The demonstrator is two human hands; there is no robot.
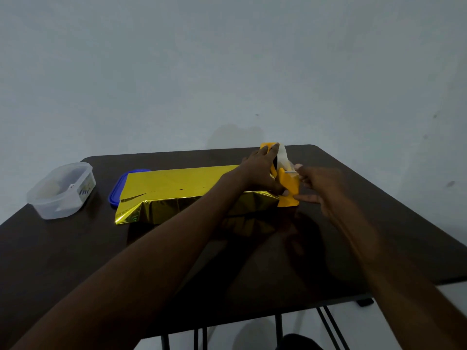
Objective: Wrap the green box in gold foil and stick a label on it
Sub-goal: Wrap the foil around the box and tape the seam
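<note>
We see the box wrapped in gold foil lying mid-bench. Our left hand grips the yellow tape dispenser at the box's right end; our right hand pinches at its cutter end (blurred, the tape itself is hard to see). A clear tub and a blue lid sit left.

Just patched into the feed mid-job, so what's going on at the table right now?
A person is working at a dark table. The box lies wrapped in gold foil. The left hand grips an orange tape dispenser at the box's right end, while the right hand reaches to its cutter end, seemingly pulling tape. A clear tub and a blue lid sit to the left. No label shows yet.
</note>
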